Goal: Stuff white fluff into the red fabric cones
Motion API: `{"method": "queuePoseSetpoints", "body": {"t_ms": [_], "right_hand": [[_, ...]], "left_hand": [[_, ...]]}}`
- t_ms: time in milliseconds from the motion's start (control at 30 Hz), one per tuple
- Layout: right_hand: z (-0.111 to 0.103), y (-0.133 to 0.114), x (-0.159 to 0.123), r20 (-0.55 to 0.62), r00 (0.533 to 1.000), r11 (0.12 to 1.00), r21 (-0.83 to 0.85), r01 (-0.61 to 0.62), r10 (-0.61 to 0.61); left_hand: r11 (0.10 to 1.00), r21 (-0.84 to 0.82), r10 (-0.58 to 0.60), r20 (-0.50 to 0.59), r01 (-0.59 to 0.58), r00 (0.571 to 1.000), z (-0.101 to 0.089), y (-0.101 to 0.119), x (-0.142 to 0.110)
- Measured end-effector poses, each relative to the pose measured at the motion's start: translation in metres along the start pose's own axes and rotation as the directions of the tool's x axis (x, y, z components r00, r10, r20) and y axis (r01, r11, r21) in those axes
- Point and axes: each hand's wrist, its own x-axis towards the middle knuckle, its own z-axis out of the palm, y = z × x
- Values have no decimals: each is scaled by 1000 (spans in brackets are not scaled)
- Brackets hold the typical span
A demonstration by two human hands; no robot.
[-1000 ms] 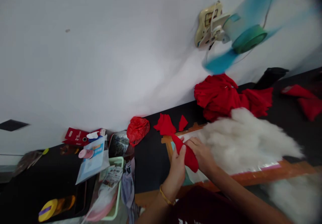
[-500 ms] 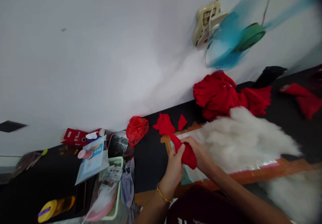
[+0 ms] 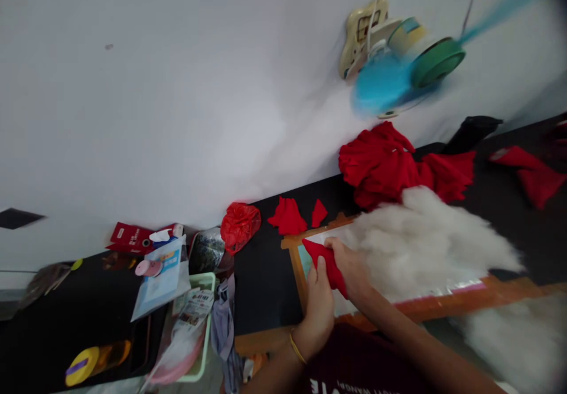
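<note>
A small pointed red cloth piece (image 3: 325, 262) is between my two hands above the table. My left hand (image 3: 319, 299) grips its lower left side, with the thumb and fingertips up against the cloth. My right hand (image 3: 352, 270) is closed around its right side, and part of the cloth is hidden there. Just right of my right hand lies a heap of white fluffy stuffing (image 3: 434, 243) on a taped sheet. Beyond my hands are a flat red cloth piece (image 3: 287, 217) and a smaller red scrap (image 3: 318, 213).
A large pile of red cloth (image 3: 378, 163) lies behind the stuffing. A wall fan (image 3: 436, 63) spins above it. To the left are a red plastic bag (image 3: 240, 225), a pale green basket (image 3: 208, 329) and a yellow-lidded bottle (image 3: 84, 365). More stuffing (image 3: 514, 341) sits below the table edge.
Both hands have kept hold of the red cloth piece. My left hand has shifted lower and turned more upright, and the grip of both hands on the cloth has changed slightly.
</note>
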Motion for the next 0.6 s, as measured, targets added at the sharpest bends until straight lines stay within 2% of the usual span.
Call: {"method": "queuePoseSetpoints", "body": {"t_ms": [100,167,267,367,467,600], "right_hand": [[-1,7,2,87,996,994,107,-25,15],[-10,10,0,60,997,986,162,34,-44],[-27,12,-10,-52,983,976,119,181,-176],[-34,8,-20,-16,912,912,38,409,-409],[-25,-1,-23,96,857,853,-85,514,-507],[-9,-8,-19,115,855,848,-117,518,-506]], "left_hand": [[990,-137,7,-22,-10,1000,-6,7,16],[980,-198,-2,-54,-9,999,-13,16,25],[961,-269,-80,-54,63,995,-23,30,31],[928,-340,-162,-12,149,987,-25,37,29],[920,-349,-170,56,179,984,-19,35,24],[962,-262,-68,56,81,996,-11,26,20]]}}
